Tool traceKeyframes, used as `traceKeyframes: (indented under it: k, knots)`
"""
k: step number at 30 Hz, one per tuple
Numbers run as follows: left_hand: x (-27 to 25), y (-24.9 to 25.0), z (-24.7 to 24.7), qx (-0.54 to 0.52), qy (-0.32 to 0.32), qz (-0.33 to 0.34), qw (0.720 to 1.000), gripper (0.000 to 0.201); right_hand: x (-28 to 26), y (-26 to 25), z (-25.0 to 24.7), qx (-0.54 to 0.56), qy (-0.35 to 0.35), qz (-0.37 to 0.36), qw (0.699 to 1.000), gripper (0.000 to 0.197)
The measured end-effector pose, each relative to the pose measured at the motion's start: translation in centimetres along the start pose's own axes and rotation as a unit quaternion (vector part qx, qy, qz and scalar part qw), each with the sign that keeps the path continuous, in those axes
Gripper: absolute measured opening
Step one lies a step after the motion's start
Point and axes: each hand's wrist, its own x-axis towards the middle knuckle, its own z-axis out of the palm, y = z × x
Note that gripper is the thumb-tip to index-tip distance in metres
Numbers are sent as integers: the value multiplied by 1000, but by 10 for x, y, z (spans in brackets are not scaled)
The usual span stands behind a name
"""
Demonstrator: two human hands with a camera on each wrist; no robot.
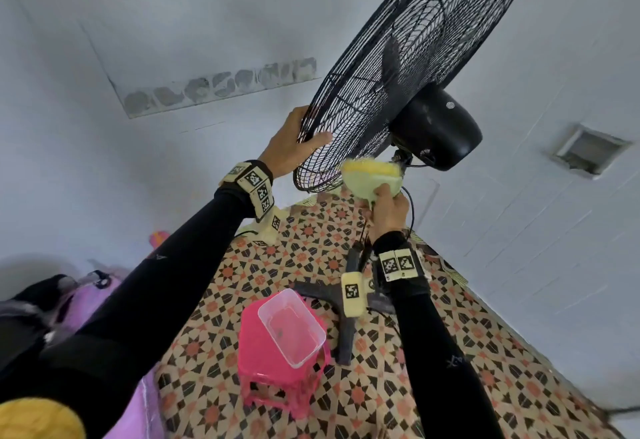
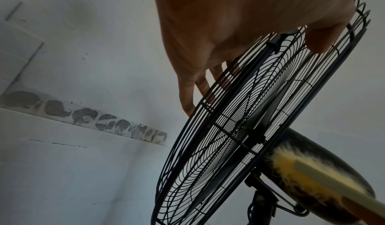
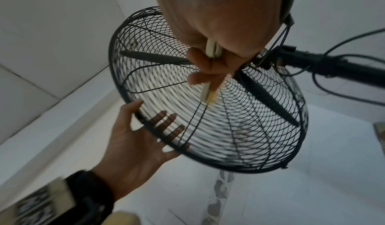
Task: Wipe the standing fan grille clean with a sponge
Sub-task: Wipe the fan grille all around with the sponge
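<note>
Left hand (image 1: 291, 146) grips the fan grille (image 1: 408, 68) rim, fingers spread behind the wires, thumb in front. Right hand (image 1: 389, 212) pinches sponge (image 1: 372, 177) against the grille's lower rear. Patterned floor (image 1: 381, 386); pink stool (image 1: 273, 366) near; white walls.

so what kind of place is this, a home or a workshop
Probably a room in a home: patterned floor covering, plain white walls, a standing fan, and a pink plastic stool carrying a clear tub.

a clear tub (image 1: 292, 328) sits on a pink stool (image 1: 277, 369) on patterned flooring (image 1: 381, 386).
</note>
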Motion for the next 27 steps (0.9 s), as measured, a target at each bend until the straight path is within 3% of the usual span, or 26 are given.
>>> traceKeyframes:
  k: [2,4,7,9,11,16,17,18,21,22,24,27]
  knots:
    - [-3,3,2,-2,-5,-2,1000,86,8,9,-9,11,13,-6,1000,46]
    - [-5,5,5,16,-16,-16,1000,84,-11,13,-13,-37,-74,8,997,50]
    - [-12,5,7,52,-23,-50,997,95,-32,35,-6,-116,-236,88,961,39]
    - [-15,4,9,70,-15,-65,995,102,-22,51,2,-176,-269,128,938,42]
    - [-16,2,12,89,-2,-81,993,97,-10,48,8,-192,-270,150,932,22]
    - [-20,3,21,107,26,-115,987,103,8,33,34,-41,-290,281,914,12]
    - [-21,4,21,114,26,-120,986,105,3,27,36,-59,-292,243,923,12]
    - [-20,4,19,116,29,-124,985,107,1,28,35,-10,-304,252,919,11]
    - [-18,13,10,108,14,-151,982,117,-16,28,22,21,-401,250,881,29]
    - [-17,15,8,109,7,-157,982,120,-17,34,17,40,-406,271,872,27]
    - [-16,19,6,114,-11,-165,980,122,-8,39,15,39,-356,293,887,8]
    - [-19,21,8,115,-18,-169,979,126,13,36,30,40,-256,322,911,17]
